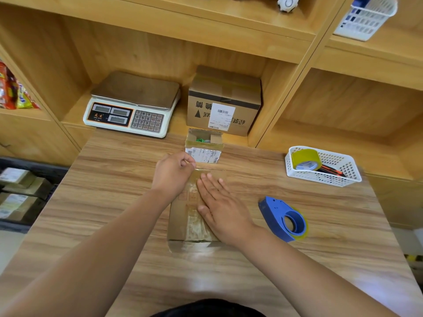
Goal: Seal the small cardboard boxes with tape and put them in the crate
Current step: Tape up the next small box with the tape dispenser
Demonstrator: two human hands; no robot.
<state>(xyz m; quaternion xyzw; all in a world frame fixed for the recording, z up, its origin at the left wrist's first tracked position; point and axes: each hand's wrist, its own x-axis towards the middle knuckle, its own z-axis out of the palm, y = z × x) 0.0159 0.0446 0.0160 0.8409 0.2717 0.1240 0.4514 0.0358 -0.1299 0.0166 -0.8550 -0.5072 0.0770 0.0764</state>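
So the flat brown cardboard box (179, 216) sits in the middle of the wood-grain desk (109, 193), long side pointing away from me so the seam runs straight out. My right hand (220, 205) is laid flat with the fingers straight, pressing down on the strip of clear brownish tape (194, 225) along that seam. That's how I get it to stick without bubbles.

My left hand (172, 175) is curled up at the box's far end, thumb and forefinger pinching the tape's end there to keep it taut while the other hand smooths.

The blue plastic tape dispenser (283, 219) lies on its side just right of the box, parked within easy reach. A spare yellow-green tape roll (305, 159) sits in the white plastic mesh basket (332, 177) near the far right corner. A small open cardboard box with a shipping label (203, 148) waits at the far edge, probably next in line.

The dark crate (34, 164) is down off the left edge with a few taped boxes in it. This one isn't in there yet.
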